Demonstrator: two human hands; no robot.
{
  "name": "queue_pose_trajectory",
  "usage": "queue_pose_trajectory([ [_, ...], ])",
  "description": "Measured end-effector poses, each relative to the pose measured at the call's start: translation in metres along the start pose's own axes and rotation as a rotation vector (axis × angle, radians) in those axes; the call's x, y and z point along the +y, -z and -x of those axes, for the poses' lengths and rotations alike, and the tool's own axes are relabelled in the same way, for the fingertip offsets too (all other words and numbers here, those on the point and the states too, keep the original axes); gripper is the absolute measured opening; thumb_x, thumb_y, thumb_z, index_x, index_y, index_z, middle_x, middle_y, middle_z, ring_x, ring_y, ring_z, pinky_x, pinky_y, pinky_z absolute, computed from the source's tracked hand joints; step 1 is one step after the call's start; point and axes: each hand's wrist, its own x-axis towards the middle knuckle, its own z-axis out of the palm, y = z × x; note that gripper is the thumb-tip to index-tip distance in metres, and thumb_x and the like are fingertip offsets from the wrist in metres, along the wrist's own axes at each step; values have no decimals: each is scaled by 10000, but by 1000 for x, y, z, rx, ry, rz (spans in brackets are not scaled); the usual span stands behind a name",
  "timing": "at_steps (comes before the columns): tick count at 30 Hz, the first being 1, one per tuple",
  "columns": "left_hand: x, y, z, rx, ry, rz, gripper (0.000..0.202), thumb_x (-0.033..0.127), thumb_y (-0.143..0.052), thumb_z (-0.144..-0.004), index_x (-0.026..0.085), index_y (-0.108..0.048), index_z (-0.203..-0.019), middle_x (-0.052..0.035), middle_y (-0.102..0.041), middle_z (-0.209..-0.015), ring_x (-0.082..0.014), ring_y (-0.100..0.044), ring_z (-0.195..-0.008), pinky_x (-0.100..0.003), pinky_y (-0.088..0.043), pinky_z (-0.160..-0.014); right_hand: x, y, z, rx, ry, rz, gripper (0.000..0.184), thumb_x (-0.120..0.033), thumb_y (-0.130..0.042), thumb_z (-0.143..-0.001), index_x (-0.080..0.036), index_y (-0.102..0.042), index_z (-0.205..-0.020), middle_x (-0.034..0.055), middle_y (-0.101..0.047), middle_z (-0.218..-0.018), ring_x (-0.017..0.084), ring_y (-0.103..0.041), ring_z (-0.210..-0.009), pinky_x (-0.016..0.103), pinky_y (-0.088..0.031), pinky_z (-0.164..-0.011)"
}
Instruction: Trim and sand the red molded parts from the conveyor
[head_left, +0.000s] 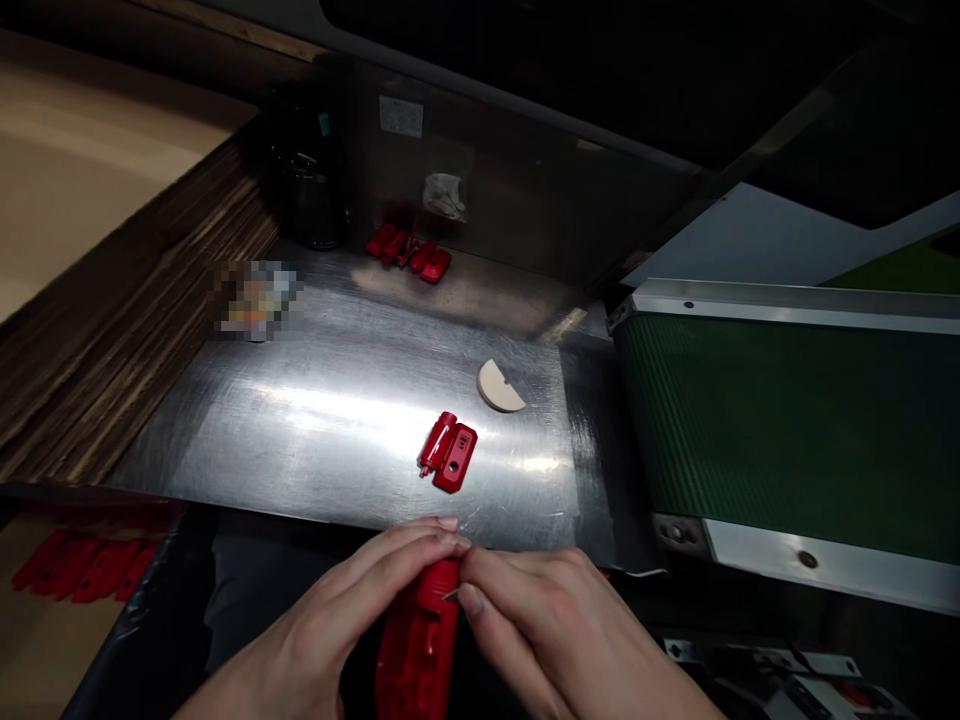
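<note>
A red plastic molded part (pixel 418 640) is held upright in front of me, below the metal table's front edge. My left hand (pixel 337 615) is closed around its left side and top, with the fingertips over the upper end. In my right hand (pixel 544 625) is a small blade (pixel 450 595), pinched between thumb and fingers. Only its thin metal tip shows, and it touches the part near the top. Beyond my hands, a red molded piece (pixel 450 452) of two joined sections lies on the metal table (pixel 300 440). Behind it rests a beige half-round disc (pixel 499 387).
Several red pieces (pixel 409 252) lie at the table's back. A tall stack of cardboard sheets (pixel 142 290) borders the left, and a green conveyor belt (pixel 795 430) the right. More red parts (pixel 82 565) sit in a box at lower left. A dark container (pixel 311 200) stands behind.
</note>
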Motion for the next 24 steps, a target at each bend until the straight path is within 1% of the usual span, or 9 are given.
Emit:
queue_pose_trajectory([
  [3, 0, -1, -3, 3, 0, -6, 1076, 191, -903, -826, 373, -314, -1708, -82, -485, -1722, -340, -494, -1564, -436, -425, -1290, 0, 0, 2, -2, 8, 13, 234, -241, -380, -1125, -239, -549, -962, -40, -681, -842, 130, -562, -645, 286, -375, -606],
  [8, -1, 0, -1, -9, 22, -25, 1106, 208, -930, -805, 379, -312, -1706, -59, -473, -1732, -313, -482, -1575, -374, -418, -1287, -3, 0, 0, 7, -4, 42, 244, -230, -376, -1126, -233, -580, -992, -37, -719, -868, 131, -603, -650, 285, -387, -603],
  [11, -2, 2, 1, -23, 30, -47, 1120, 198, -936, -794, 386, -310, -1704, -67, -482, -1725, -333, -491, -1566, -399, -442, -1274, -3, -2, -2, 9, -2, 55, 238, -230, -397, -1120, -231, -595, -989, -39, -729, -864, 131, -624, -659, 281, -395, -603],
  [14, -2, 4, 1, -10, 23, -45, 1101, 206, -933, -798, 374, -325, -1700, -82, -490, -1718, -347, -502, -1558, -418, -450, -1272, -3, -1, -3, 12, 11, 65, 229, -241, -413, -1112, -228, -598, -978, -38, -728, -857, 127, -626, -649, 278, -390, -589],
  [19, -1, 4, 0, -14, 18, -43, 1116, 234, -947, -788, 374, -318, -1699, -53, -481, -1724, -301, -499, -1563, -354, -416, -1287, -2, -1, -4, 10, -3, 86, 239, -239, -412, -1116, -227, -609, -981, -33, -744, -871, 133, -643, -663, 280, -400, -600],
  [21, -2, 3, 2, 2, 27, -28, 1098, 247, -941, -797, 377, -323, -1696, -41, -474, -1728, -296, -492, -1567, -353, -398, -1297, -2, -1, -5, 7, -4, 69, 234, -239, -410, -1119, -229, -602, -985, -38, -739, -877, 129, -632, -664, 280, -394, -601],
  [24, -2, 2, 4, 0, 36, -31, 1087, 219, -927, -799, 369, -327, -1692, -43, -461, -1734, -298, -481, -1573, -359, -385, -1307, -5, 0, -6, 0, -36, 6, 232, -244, -407, -1130, -236, -575, -971, -47, -711, -863, 127, -605, -660, 284, -391, -615],
])
